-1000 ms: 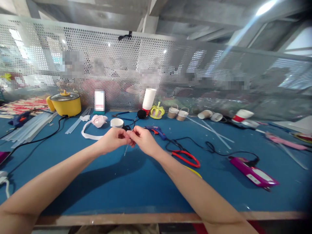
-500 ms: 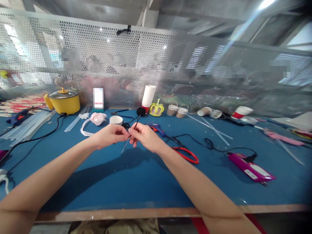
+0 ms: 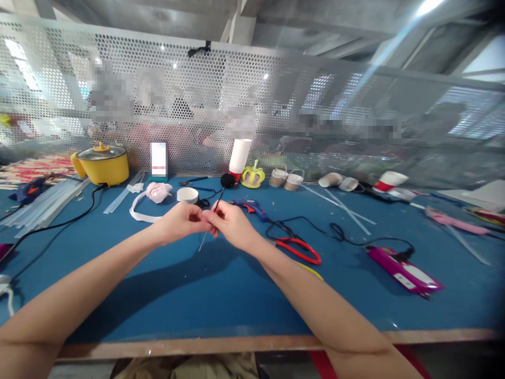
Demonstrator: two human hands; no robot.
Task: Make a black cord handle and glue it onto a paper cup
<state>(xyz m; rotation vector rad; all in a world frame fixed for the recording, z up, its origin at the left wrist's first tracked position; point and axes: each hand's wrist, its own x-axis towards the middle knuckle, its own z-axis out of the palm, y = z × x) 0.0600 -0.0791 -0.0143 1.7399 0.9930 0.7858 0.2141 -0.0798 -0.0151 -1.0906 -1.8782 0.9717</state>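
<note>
My right hand (image 3: 233,223) pinches a thin stem (image 3: 202,241) that slants up to a fuzzy black ball (image 3: 227,180). The stem's upper part is dark, while its lower end is bare, thin and greyish, poking out below my fingers. Fingertip to fingertip with it, my left hand (image 3: 178,223) is closed in a pinch at the same spot on the stem. What lies between the fingertips is too small to make out. Just behind my hands are a white roll of tape (image 3: 188,195) and a blue glue gun (image 3: 254,209).
A white fabric rose on a band (image 3: 158,192), a yellow electric pot (image 3: 103,167) and clear glue sticks (image 3: 47,205) lie left. Red-handled scissors or pliers (image 3: 302,255), a black cable and a purple device (image 3: 404,271) are right. A perforated metal screen (image 3: 189,79) stands behind the table.
My hands have drawn slightly closer together at the stem, my left fingers shifting a little to the right. A yellow handle now shows beside my right forearm.
</note>
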